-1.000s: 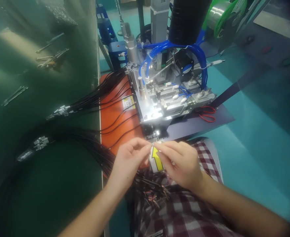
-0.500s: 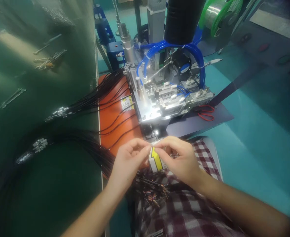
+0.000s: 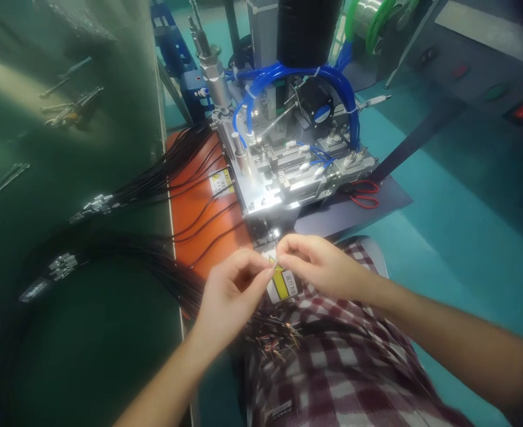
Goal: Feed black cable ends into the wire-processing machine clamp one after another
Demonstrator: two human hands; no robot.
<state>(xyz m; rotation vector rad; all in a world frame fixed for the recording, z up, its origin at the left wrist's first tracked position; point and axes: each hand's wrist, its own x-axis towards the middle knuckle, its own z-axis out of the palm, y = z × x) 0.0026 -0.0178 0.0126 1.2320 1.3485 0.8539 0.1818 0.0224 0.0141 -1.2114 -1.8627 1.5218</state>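
My left hand (image 3: 235, 287) and my right hand (image 3: 312, 259) meet near the centre, fingertips pinched close together. Between them is a small thin light piece, too small to name, and both pinches close on it or right beside it. Just below the fingertips shows a white label with a yellow arrow (image 3: 281, 284). Beyond my hands stands the metal machine (image 3: 283, 184) with blue tubes. Black cables (image 3: 181, 279) run past my left hand, and their bare coloured wire ends (image 3: 279, 339) lie below it over the checked cloth.
An orange plate (image 3: 199, 207) with more black cables lies left of the machine. Metal connector ends (image 3: 63, 265) rest on the dark green table (image 3: 88, 356). A green spool (image 3: 370, 21) hangs at the top. Red wire loops (image 3: 366, 194) lie on the machine's base.
The view has shifted, so the machine sits slightly more to the left. My right hand has turned and its fingers lie flatter, baring more of the label; a thin light piece now shows between the fingertips.
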